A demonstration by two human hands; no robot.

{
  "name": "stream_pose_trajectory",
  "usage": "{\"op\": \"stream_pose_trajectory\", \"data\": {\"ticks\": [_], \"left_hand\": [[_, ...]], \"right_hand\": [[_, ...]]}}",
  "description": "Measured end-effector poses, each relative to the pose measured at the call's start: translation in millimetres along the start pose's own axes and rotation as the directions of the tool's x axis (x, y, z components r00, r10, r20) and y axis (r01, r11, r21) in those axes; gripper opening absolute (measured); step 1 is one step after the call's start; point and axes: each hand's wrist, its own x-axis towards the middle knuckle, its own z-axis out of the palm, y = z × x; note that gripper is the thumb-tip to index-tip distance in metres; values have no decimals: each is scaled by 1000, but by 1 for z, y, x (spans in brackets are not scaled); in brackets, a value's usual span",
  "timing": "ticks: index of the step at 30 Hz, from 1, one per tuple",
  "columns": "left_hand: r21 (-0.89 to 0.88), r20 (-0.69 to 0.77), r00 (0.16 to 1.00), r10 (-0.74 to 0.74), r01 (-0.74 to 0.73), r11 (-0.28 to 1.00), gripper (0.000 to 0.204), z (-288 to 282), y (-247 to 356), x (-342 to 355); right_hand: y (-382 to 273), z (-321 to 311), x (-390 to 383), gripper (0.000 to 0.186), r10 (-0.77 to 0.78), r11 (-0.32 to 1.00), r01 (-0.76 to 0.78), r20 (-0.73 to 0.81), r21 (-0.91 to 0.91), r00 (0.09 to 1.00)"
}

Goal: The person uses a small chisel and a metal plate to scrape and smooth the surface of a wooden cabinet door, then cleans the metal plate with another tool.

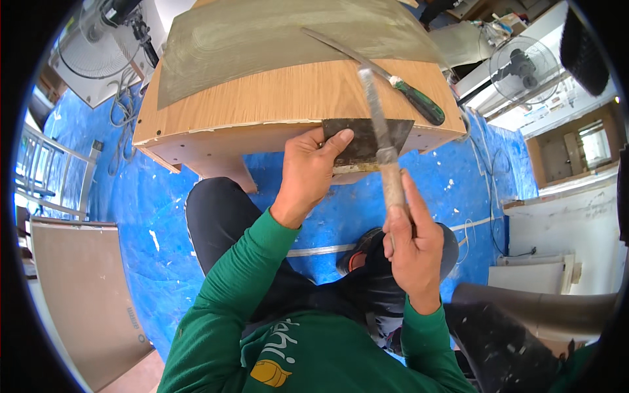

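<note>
My left hand [304, 171] pinches a dark, flat, scraper-like plate [354, 147] by its left side, thumb on top. The plate sits at the near edge of a curved wooden piece [262, 98], and its lower edge is pale and crusted. In my right hand [414, 249], fingers are wrapped round the worn handle of a long metal tool [375, 105]. Its slightly blurred blade points away from me and crosses over the plate's right part; whether they touch I cannot tell. Beyond, a file with a green and black handle [419, 101] lies on the wood.
A greyish-green sheet [295, 36] covers the far part of the wooden piece. Blue sheeting [157, 203] covers the floor. Fans stand at the far left [98, 46] and far right [521, 69]. Cables [124, 101] lie on the left, and a board [92, 281] leans near a metal ladder [56, 170].
</note>
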Motion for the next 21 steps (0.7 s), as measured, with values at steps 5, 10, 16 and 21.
{"op": "stream_pose_trajectory", "data": {"ticks": [5, 10, 16, 21], "left_hand": [[-50, 6, 1000, -8, 9, 999, 26, 2, -2, -1], [-36, 16, 1000, -10, 10, 999, 26, 1, 0, -1], [25, -1, 1000, -3, 3, 1000, 26, 1, -1, 1], [30, -5, 1000, -17, 17, 999, 26, 1, 0, 1]], "right_hand": [[-1, 3, -11, 54, 70, 996, -73, 68, 53, 995], [-7, 4, -11, 55, 130, 988, -137, 91, 71, 987], [-9, 3, -10, 52, 154, 988, -156, 72, 23, 986], [-9, 4, -9, 52, 77, 995, -72, 64, -76, 995]]}}
